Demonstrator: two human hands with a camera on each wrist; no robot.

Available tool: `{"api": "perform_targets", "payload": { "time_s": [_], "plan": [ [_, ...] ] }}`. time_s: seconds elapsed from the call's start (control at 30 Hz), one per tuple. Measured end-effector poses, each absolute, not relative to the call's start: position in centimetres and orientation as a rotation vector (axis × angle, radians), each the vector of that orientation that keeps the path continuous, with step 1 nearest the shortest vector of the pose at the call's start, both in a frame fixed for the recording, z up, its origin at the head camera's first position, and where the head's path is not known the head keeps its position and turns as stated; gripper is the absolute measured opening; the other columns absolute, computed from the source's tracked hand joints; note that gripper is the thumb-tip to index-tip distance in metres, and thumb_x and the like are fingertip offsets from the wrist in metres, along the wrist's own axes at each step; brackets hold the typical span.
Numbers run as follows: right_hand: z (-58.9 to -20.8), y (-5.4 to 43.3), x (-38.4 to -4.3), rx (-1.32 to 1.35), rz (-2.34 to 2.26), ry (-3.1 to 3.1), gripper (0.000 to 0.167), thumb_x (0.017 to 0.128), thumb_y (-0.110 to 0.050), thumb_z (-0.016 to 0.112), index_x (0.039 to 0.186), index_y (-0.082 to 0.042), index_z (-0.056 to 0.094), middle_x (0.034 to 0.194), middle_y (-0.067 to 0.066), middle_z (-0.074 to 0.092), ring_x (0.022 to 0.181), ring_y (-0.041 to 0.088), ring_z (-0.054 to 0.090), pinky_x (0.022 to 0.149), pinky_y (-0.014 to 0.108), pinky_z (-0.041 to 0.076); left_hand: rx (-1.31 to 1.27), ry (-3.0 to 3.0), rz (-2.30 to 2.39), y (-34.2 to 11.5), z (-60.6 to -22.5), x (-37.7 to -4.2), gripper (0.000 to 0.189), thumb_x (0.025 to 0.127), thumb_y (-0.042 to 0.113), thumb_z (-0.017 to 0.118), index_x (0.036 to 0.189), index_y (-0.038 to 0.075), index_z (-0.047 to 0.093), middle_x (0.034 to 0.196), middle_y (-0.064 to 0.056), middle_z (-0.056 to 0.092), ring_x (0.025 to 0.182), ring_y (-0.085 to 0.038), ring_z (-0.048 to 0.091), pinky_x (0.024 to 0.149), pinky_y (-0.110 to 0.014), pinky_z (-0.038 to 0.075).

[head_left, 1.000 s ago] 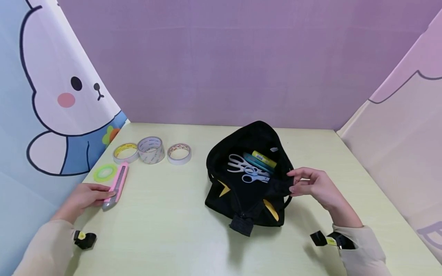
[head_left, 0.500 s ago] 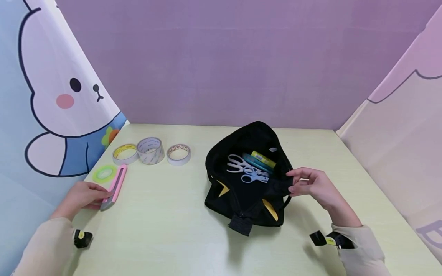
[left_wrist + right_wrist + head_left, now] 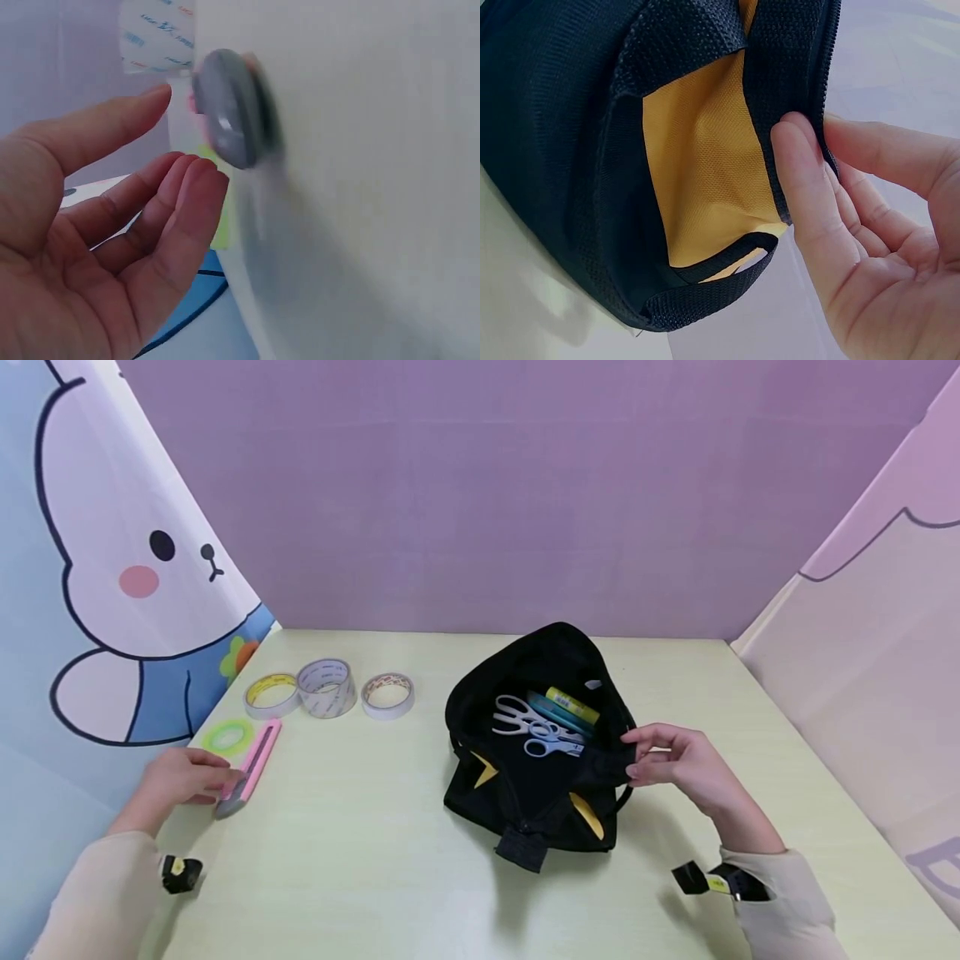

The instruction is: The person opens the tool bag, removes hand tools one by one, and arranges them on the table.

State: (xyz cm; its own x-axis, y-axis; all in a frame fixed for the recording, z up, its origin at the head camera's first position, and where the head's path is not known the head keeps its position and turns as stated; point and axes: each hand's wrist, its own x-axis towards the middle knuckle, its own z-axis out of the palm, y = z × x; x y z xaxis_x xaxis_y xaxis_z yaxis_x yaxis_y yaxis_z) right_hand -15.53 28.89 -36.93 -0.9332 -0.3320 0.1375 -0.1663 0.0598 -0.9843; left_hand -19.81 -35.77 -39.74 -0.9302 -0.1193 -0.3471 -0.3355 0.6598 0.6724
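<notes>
At the left, my left hand [image 3: 182, 778] is beside a pink and grey box cutter [image 3: 258, 758]. In the left wrist view, the thumb and fingers are parted, with the cutter's blurred grey end [image 3: 229, 109] just beyond the fingertips. My right hand [image 3: 678, 758] pinches the rim of an unzipped black bag [image 3: 480, 710] between thumb and fingers. The right wrist view shows this grip at the zipper edge, beside a yellow panel [image 3: 705, 157] and a black strap loop. Inside the bag lie white-handled scissors [image 3: 517, 714], blue-handled scissors [image 3: 551, 742], a teal item [image 3: 561, 714] and a yellow tube [image 3: 572, 705].
A green tape roll [image 3: 228, 737] lies right by the cutter. Behind it stand a yellow-cored tape roll [image 3: 272, 697], a wide clear tape roll [image 3: 327, 688] and a narrower tape roll [image 3: 387, 697]. Cloth walls [image 3: 480, 510] border the pale table [image 3: 352, 843].
My left hand has let go of the box cutter and drawn slightly to the left; the cutter has shifted a little. The right hand and the bag stay nearly still.
</notes>
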Motion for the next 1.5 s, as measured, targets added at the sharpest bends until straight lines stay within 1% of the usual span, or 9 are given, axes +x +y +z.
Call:
{"api": "perform_targets", "payload": {
  "time_s": [0.23,0.43,0.57,0.73,0.87,0.97,1.03,1.3,1.5],
  "plan": [
    [-36.8,28.8,-15.6,-0.516,-1.992,2.209,0.031,0.084,0.017,0.063,0.11,0.0,0.069,0.085,0.001,0.059,0.074,0.014,0.07,0.069,0.036,0.061,-0.262,2.662,1.262,-34.5,-38.0,-20.3,0.061,0.093,0.031,0.072,0.128,-0.016,0.054,0.101,-0.009,0.071,0.086,-0.019,0.07,0.078,-0.04,0.06],
    [-36.8,28.8,-15.6,-0.521,-2.003,2.194,0.033,0.084,0.018,0.063,0.109,-0.002,0.069,0.085,0.001,0.058,0.074,0.014,0.07,0.07,0.036,0.061,-0.103,2.654,1.362,-31.5,-35.9,-21.5,0.061,0.094,0.037,0.071,0.131,-0.009,0.056,0.106,-0.006,0.07,0.089,-0.014,0.07,0.078,-0.032,0.059],
    [-36.8,28.8,-15.6,-0.528,-2.004,2.191,0.033,0.084,0.018,0.062,0.109,-0.002,0.07,0.085,0.0,0.058,0.074,0.013,0.07,0.07,0.036,0.061,-0.034,2.608,1.462,-29.2,-34.8,-22.3,0.062,0.092,0.038,0.072,0.132,-0.007,0.056,0.119,-0.016,0.066,0.087,-0.007,0.069,0.077,-0.027,0.058],
    [-36.9,28.7,-15.6,-0.524,-1.998,2.196,0.033,0.084,0.018,0.063,0.109,-0.002,0.07,0.084,0.0,0.058,0.074,0.013,0.07,0.069,0.036,0.061,0.117,2.541,1.579,-25.9,-33.4,-22.9,0.055,0.095,0.029,0.07,0.131,-0.01,0.056,0.14,-0.028,0.048,0.096,-0.011,0.064,0.081,-0.029,0.058],
    [-36.8,28.7,-15.5,-0.524,-1.992,2.206,0.032,0.084,0.018,0.063,0.109,-0.001,0.069,0.084,0.0,0.058,0.073,0.013,0.07,0.07,0.036,0.061,0.194,2.507,1.615,-23.1,-32.0,-23.4,0.049,0.094,0.026,0.072,0.128,-0.008,0.058,0.126,-0.018,0.06,0.096,-0.017,0.065,0.082,-0.028,0.057],
    [-36.8,28.8,-15.5,-0.525,-1.991,2.206,0.032,0.085,0.017,0.063,0.11,-0.001,0.069,0.084,0.0,0.058,0.073,0.013,0.07,0.07,0.036,0.061,0.265,2.474,1.64,-21.3,-30.9,-24.0,0.046,0.094,0.022,0.072,0.126,-0.007,0.059,0.106,-0.005,0.07,0.09,-0.013,0.069,0.081,-0.029,0.058],
    [-36.8,28.8,-15.5,-0.526,-1.992,2.204,0.032,0.085,0.017,0.063,0.11,-0.001,0.069,0.084,-0.001,0.058,0.073,0.013,0.07,0.07,0.036,0.061,0.327,2.446,1.667,-20.1,-30.3,-24.5,0.043,0.094,0.018,0.071,0.125,-0.009,0.059,0.1,0.0,0.071,0.088,-0.012,0.07,0.081,-0.029,0.058],
    [-36.7,28.8,-15.5,-0.536,-1.995,2.199,0.033,0.085,0.018,0.062,0.11,-0.003,0.069,0.085,-0.001,0.058,0.074,0.013,0.07,0.07,0.036,0.061,0.461,2.351,1.778,-15.3,-28.0,-25.8,0.033,0.094,0.005,0.068,0.121,-0.013,0.061,0.096,-0.006,0.073,0.087,-0.015,0.071,0.081,-0.038,0.059],
    [-36.8,28.8,-15.5,-0.542,-1.996,2.193,0.033,0.085,0.018,0.062,0.11,-0.003,0.069,0.085,0.0,0.058,0.074,0.013,0.07,0.07,0.036,0.061,0.503,2.258,1.841,-12.0,-26.7,-26.6,0.031,0.091,0.002,0.071,0.119,-0.008,0.064,0.103,-0.009,0.072,0.092,-0.021,0.07,0.083,-0.04,0.058]
  ]
}}
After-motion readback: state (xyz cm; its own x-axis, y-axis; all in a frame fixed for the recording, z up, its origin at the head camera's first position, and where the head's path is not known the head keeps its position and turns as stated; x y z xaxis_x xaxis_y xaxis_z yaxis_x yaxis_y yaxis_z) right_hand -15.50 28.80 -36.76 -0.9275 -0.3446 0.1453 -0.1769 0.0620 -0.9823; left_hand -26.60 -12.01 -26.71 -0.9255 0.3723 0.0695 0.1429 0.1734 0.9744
